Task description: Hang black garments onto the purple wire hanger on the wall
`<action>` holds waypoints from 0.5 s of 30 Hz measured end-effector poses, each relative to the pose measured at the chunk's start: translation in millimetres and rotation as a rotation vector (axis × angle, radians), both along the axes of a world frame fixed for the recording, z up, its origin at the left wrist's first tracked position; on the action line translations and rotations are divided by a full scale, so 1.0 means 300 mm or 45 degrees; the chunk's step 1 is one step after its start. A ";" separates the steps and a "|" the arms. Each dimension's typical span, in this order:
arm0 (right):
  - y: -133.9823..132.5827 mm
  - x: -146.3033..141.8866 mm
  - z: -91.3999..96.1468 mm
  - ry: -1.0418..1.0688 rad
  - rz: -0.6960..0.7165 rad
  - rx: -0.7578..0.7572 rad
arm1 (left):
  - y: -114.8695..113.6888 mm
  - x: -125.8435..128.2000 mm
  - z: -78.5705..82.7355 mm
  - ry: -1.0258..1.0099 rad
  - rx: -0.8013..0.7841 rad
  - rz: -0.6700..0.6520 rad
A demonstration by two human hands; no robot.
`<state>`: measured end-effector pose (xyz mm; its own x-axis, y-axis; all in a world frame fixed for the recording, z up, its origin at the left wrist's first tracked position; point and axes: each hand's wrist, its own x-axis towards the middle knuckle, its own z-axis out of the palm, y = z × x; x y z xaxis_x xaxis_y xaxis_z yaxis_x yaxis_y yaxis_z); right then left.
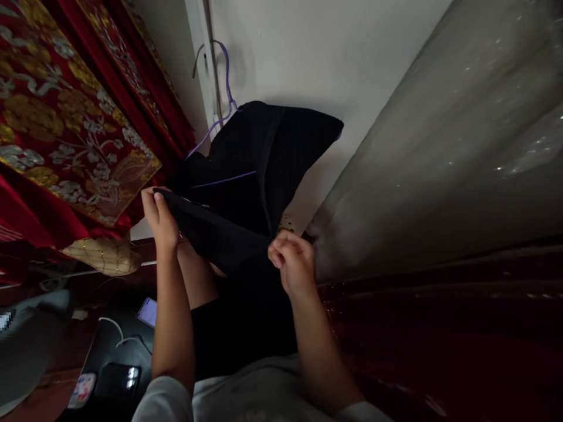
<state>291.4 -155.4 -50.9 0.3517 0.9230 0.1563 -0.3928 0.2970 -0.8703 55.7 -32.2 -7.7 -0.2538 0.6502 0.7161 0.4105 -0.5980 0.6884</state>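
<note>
Black garment (246,176) hangs on a purple hanger (227,82), just above and between both hands.

Head view:
- Left hand (160,217): thumb and fingers pinched shut on the garment's lower edge. That edge runs taut across to the other hand.
- Right hand (292,261): curled closed around a bunched fold of the same cloth, to the right of the left hand and slightly lower.
- Cloth reads soft, thin and light, with no stiffness. It would likely slide on the hanger bar if tugged unevenly. Best hold looks like a hem or seam, pinched rather than palmed.
- Red-and-gold brocade (65,117) is just left of the left hand.
- Grey shimmery fabric (440,146) is right of the right hand.
- Phone (148,312) lies below the left forearm.
</note>
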 end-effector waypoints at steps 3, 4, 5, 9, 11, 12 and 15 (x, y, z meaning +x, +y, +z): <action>0.011 -0.003 -0.006 0.011 0.024 -0.014 | 0.009 -0.003 -0.017 0.033 0.072 -0.032; 0.014 0.002 -0.005 0.036 0.001 -0.020 | 0.020 0.000 -0.007 0.057 0.094 -0.059; 0.015 0.008 -0.002 0.068 -0.029 -0.023 | 0.037 0.006 0.009 0.077 0.123 -0.072; 0.005 0.033 0.016 0.166 -0.117 -0.013 | 0.146 0.039 0.075 0.161 0.119 -0.021; -0.005 0.041 0.022 0.155 -0.111 0.004 | 0.206 0.046 0.086 0.198 -0.021 -0.005; -0.009 0.044 0.023 0.144 -0.108 0.013 | 0.228 0.045 0.083 0.214 -0.114 -0.011; -0.012 0.048 0.016 0.130 -0.090 0.013 | 0.248 0.027 0.043 0.126 -0.333 -0.060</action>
<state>305.9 -159.0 -46.2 0.4304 0.8938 0.1256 -0.4571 0.3358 -0.8236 63.9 42.1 5.2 -0.1562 0.8254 0.5425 0.4596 -0.4254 0.7796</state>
